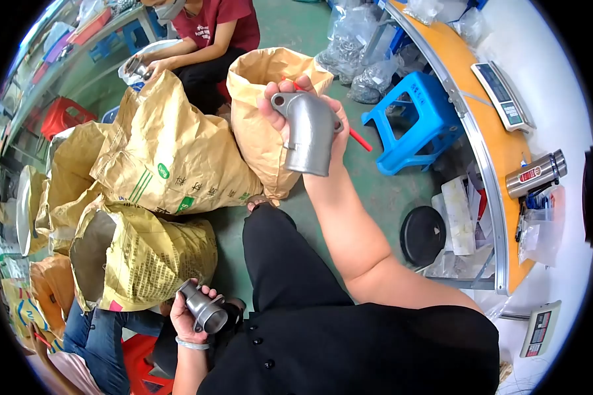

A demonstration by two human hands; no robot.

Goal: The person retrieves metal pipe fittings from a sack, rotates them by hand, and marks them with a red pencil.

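Note:
My right hand (334, 118) is raised in front of me, its fingers closed around a grey metal pipe elbow (310, 135) with a flange and bolt hole at its upper end. A thin red stick (360, 139), perhaps a pen, passes behind the elbow and sticks out past the same hand; part of it is hidden. Low on the left, my left hand (182, 320) grips a second metal pipe elbow (205, 309), its round opening facing me. That hand is near an open yellow woven sack (158, 257).
Large paper sacks (171, 151) stand ahead and left, one open sack (270, 125) beyond my right hand. A co-worker (214, 39) sits ahead holding a metal part; another person (105, 342) sits at lower left. Right are a blue stool (415, 118) and a bench (471, 72) with scales.

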